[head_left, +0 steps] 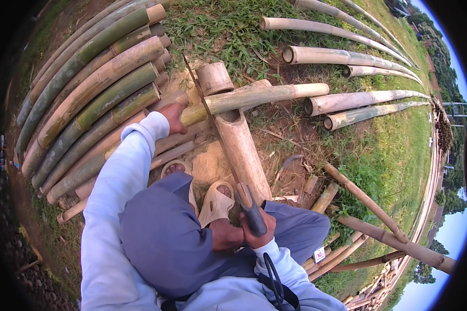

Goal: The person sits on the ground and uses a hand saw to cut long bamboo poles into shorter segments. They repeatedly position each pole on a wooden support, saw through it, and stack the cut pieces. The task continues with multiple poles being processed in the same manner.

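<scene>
My left hand [174, 118] is closed round the left end of a bamboo pole [267, 96]. This pole lies crosswise over a thick bamboo support [246, 158], at the support's notched far end. In my right hand [258, 234] is the dark handle of a hand saw [224, 142]. Its long thin blade points away from me and crosses the pole a little to the right of my left hand. Whether the teeth have cut into the pole I cannot tell. A short, thick bamboo piece [214, 78] sits just beyond the pole.
Many bamboo poles [101, 78] lie side by side at the left. More long poles [347, 56] stretch over the grass at the right. Slanted bamboo props [368, 202] stand at the lower right. Pale sawdust [211, 161] covers the ground near my sandals [216, 203].
</scene>
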`<action>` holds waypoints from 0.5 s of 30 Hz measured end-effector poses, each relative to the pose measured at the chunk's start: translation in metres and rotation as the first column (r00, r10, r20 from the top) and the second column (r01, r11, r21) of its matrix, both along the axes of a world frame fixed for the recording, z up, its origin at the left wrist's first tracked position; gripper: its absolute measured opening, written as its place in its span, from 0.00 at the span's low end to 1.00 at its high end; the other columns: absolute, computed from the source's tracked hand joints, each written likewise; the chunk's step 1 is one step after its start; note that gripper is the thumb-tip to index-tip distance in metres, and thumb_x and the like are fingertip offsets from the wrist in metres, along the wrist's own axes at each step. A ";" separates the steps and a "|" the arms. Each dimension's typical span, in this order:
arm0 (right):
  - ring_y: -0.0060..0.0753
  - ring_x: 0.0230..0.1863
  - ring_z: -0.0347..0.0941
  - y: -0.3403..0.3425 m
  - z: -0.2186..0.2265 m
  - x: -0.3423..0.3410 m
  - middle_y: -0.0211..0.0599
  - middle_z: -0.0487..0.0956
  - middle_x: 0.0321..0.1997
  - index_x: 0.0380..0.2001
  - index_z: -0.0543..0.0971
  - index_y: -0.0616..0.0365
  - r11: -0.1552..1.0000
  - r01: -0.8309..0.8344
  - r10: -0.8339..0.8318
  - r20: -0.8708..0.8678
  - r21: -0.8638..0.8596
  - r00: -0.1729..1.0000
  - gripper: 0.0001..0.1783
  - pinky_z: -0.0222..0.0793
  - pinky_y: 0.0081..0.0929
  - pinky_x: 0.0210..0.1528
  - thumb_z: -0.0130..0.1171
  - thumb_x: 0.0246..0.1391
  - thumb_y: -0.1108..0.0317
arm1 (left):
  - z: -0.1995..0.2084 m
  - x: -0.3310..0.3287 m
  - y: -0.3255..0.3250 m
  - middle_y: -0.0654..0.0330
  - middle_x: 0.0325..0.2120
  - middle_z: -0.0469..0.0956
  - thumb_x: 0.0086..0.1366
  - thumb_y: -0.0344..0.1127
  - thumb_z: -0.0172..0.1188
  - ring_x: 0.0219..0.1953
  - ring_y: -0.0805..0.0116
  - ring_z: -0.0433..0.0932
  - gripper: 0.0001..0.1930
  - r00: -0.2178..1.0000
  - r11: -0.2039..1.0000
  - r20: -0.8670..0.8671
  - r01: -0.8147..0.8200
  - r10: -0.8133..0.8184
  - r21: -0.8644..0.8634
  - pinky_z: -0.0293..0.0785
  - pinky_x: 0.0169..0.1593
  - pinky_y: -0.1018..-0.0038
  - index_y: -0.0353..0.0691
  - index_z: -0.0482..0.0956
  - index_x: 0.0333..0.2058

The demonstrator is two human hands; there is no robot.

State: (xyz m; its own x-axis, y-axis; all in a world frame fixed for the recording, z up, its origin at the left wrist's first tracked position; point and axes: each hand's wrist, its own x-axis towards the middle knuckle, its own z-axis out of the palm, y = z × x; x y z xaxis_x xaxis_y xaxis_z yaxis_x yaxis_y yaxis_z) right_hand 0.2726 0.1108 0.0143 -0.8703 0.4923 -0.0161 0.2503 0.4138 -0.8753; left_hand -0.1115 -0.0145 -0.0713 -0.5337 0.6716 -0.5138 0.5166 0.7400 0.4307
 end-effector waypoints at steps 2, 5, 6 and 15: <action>0.28 0.28 0.80 0.001 -0.008 -0.012 0.39 0.80 0.26 0.40 0.82 0.63 1.000 0.002 -0.002 0.026 -0.028 1.000 0.12 0.73 0.27 0.32 0.68 0.51 0.74 | -0.003 -0.005 0.001 0.36 0.44 0.81 0.42 0.44 0.72 0.49 0.44 0.81 0.39 0.998 1.000 0.063 0.007 -0.005 -0.025 0.76 0.55 0.62 0.27 0.76 0.53; 0.27 0.28 0.81 0.006 -0.028 -0.059 0.37 0.81 0.26 0.36 0.81 0.63 0.997 0.022 -0.020 0.034 -0.073 0.999 0.07 0.73 0.27 0.31 0.67 0.53 0.74 | 0.010 -0.003 0.013 0.37 0.43 0.82 0.42 0.44 0.72 0.49 0.43 0.81 0.39 0.987 0.999 0.163 -0.014 0.009 0.033 0.76 0.54 0.62 0.27 0.76 0.53; 0.26 0.28 0.81 0.004 -0.042 -0.071 0.37 0.81 0.26 0.35 0.81 0.63 0.994 0.024 -0.023 0.009 -0.106 1.000 0.06 0.73 0.26 0.31 0.66 0.54 0.74 | 0.017 -0.003 0.015 0.37 0.43 0.82 0.42 0.44 0.72 0.49 0.43 0.81 0.39 0.981 0.998 0.196 -0.032 0.019 0.062 0.76 0.55 0.61 0.27 0.76 0.53; 0.24 0.25 0.78 0.006 -0.037 -0.083 0.34 0.80 0.24 0.38 0.82 0.62 0.995 0.014 -0.019 -0.050 -0.098 0.999 0.07 0.73 0.25 0.31 0.66 0.56 0.73 | 0.001 0.055 0.005 0.44 0.43 0.81 0.50 0.46 0.73 0.50 0.45 0.80 0.32 0.928 0.998 -0.371 -0.044 0.026 -0.039 0.76 0.55 0.55 0.35 0.72 0.50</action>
